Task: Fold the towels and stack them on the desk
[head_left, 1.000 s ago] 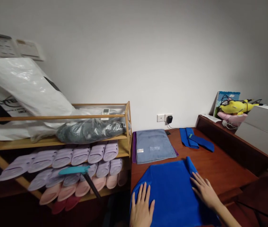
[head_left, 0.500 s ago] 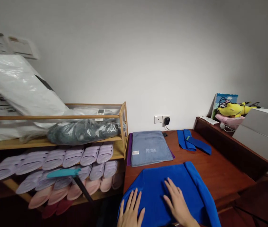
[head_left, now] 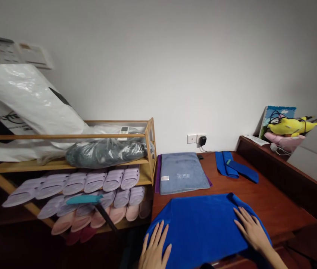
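Note:
A bright blue cloth (head_left: 203, 224) lies spread over the front of the reddish-brown table (head_left: 281, 209). My left hand (head_left: 155, 248) rests flat on its left side, fingers spread. On the cloth's right side lies my right hand (head_left: 251, 228), open, its fingertips near the far right corner. Behind the cloth are a folded grey-blue towel (head_left: 185, 179) with a white label and a purple cloth (head_left: 158, 179) showing from under it. Folded blue strips (head_left: 227, 164) lie at the back right of the table.
To the left stands a wooden rack (head_left: 144, 170) with rows of slippers (head_left: 91, 181), a plastic-wrapped bundle (head_left: 108, 153) and a white bag (head_left: 32, 101). A raised ledge (head_left: 276, 170) at the right holds a yellow plush toy (head_left: 289, 127) and grey boxes (head_left: 315, 157).
My right hand has moved right, from the middle of the blue cloth to its right side, where the raised fold now lies flatter. The camera view has shifted slightly.

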Demonstrator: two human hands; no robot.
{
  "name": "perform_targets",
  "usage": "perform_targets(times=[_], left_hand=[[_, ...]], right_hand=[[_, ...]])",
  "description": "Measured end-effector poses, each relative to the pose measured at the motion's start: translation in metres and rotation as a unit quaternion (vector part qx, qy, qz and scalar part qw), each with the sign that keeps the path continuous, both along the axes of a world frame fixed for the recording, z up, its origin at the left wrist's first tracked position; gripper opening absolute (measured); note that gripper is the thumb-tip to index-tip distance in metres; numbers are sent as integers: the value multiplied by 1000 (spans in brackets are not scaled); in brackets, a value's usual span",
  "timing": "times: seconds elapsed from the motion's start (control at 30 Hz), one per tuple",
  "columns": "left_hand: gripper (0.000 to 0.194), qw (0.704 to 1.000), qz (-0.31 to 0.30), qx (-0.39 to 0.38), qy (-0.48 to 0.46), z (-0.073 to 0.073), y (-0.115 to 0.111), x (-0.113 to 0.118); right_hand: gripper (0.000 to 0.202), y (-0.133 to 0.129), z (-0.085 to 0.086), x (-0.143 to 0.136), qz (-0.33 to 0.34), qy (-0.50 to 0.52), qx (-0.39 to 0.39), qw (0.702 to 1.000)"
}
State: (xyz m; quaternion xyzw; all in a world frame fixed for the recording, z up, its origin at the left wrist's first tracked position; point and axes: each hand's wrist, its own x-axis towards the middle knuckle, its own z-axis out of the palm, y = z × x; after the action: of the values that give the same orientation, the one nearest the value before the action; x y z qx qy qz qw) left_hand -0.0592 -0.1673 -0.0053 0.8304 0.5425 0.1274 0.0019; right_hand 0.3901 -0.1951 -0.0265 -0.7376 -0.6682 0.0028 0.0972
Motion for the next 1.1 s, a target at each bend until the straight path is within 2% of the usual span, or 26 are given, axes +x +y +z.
perform_targets(times=[0.23, 0.4, 0.57, 0.7, 0.77, 0.83, 0.93, 1.03, 1.1], left_hand=[[52, 1000, -12, -7, 6, 2, 1, -3], [52, 999, -30, -16, 10, 3, 9, -7], [51, 999, -25, -37, 17, 13, 15, -4], [49, 998, 11, -49, 28, 30, 24, 15], [51, 998, 42, -38, 40, 31, 33, 28], [50, 995, 74, -27, 55, 26, 44, 38], [43, 994, 98, -10, 48, 11, 63, 42], [36, 996, 86, 3, -27, 5, 79, 32], [33, 990, 67, -8, -125, 12, 89, 20]], right_hand=[[57, -5, -12, 77, -51, -73, -12, 996], [55, -14, -15, 114, -143, -142, -42, 979], [56, -9, -6, 109, -261, -184, -33, 947], [56, 9, 8, 91, -272, -101, 38, 956], [60, 19, 9, 82, -288, -28, 55, 956], [67, 28, 4, 78, -326, 28, 60, 943], [69, 36, -14, 83, -361, 51, 83, 928], [48, 45, -31, 102, -342, 90, 113, 929], [35, 52, -32, 117, -343, 133, 142, 919]])
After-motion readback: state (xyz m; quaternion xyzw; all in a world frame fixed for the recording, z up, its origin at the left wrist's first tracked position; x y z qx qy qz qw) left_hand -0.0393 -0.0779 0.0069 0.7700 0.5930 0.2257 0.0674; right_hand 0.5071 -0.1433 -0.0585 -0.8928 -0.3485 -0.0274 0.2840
